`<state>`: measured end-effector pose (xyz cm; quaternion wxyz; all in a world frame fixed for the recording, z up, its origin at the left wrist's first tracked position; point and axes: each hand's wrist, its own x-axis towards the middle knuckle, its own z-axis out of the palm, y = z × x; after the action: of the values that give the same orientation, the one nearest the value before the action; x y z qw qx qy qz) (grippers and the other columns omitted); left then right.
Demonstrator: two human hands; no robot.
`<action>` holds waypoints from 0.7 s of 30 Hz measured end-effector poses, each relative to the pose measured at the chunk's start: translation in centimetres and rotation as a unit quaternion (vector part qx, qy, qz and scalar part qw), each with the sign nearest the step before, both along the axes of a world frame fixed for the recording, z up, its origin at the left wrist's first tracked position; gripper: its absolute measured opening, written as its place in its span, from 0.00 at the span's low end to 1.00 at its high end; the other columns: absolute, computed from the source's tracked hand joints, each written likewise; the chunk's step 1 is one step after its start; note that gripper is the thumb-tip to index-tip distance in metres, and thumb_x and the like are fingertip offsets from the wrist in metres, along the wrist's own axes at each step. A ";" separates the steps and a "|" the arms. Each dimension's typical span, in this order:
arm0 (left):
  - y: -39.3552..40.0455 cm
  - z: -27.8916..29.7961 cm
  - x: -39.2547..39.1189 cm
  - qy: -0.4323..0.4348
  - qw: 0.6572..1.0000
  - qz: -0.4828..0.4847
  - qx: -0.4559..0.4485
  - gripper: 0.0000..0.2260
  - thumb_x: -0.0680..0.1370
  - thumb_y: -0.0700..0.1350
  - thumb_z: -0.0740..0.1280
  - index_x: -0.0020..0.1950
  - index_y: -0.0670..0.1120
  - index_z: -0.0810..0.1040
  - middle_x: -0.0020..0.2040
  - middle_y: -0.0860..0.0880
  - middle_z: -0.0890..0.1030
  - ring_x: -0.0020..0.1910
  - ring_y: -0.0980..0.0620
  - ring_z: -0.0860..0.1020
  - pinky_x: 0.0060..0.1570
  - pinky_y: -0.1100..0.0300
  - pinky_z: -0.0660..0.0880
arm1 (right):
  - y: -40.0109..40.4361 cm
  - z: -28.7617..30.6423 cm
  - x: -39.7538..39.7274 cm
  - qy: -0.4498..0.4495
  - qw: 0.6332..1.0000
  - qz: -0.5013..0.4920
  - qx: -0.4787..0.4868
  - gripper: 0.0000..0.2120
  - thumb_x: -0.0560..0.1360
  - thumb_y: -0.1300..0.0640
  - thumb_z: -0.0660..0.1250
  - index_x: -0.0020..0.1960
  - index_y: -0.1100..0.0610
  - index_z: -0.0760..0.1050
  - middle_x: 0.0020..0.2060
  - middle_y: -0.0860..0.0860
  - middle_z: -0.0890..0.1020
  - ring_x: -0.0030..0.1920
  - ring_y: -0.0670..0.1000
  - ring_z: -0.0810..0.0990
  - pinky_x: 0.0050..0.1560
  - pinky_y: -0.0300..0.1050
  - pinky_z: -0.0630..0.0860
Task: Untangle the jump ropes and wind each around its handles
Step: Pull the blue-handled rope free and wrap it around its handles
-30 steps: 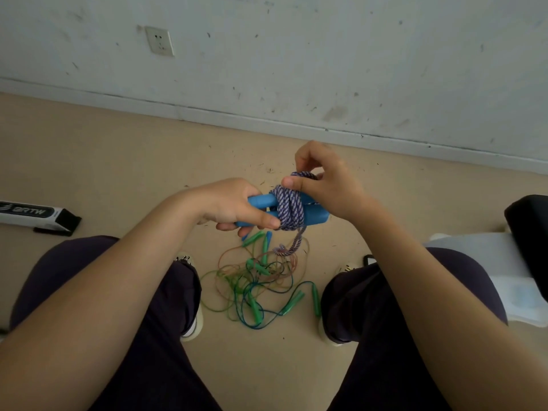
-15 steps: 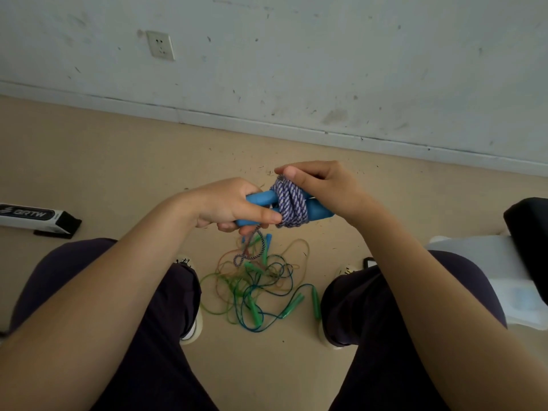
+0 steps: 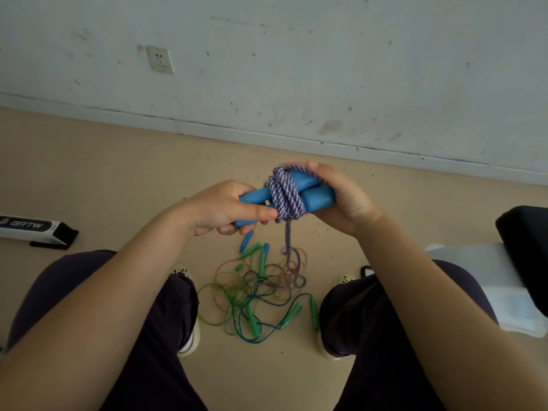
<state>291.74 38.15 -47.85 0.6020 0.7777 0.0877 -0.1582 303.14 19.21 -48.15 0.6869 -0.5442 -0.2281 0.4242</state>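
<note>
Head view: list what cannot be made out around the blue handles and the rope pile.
- Blue handles: ends hidden inside left hand and right hand.
- Purple rope: its loose end is lost in the pile.
- Rope pile on the floor: thin cords overlap, so their number is unclear.

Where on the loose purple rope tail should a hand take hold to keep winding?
Probably on the straight stretch of the purple rope tail just below the coil, pinched from the side. There it hangs taut and clear of the hands; lower down it loops into the tangle of thin ropes on the floor.
</note>
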 end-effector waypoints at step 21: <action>-0.5 -1.3 0.6 -0.050 0.981 0.172 -0.068 0.10 0.79 0.47 0.69 0.48 0.41 0.77 0.30 0.48 0.75 0.22 0.55 0.63 0.23 0.64 0.59 | 1.2 -2.0 -0.8 -0.101 0.986 -0.034 -0.126 0.19 0.82 0.53 0.62 0.59 0.70 0.73 0.31 0.51 0.64 0.28 0.47 0.58 0.29 0.40 0.57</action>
<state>292.33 37.66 -49.14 0.6753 0.7153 0.1787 -0.0185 302.29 20.43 -50.18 0.6002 -0.6742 -0.2225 0.3685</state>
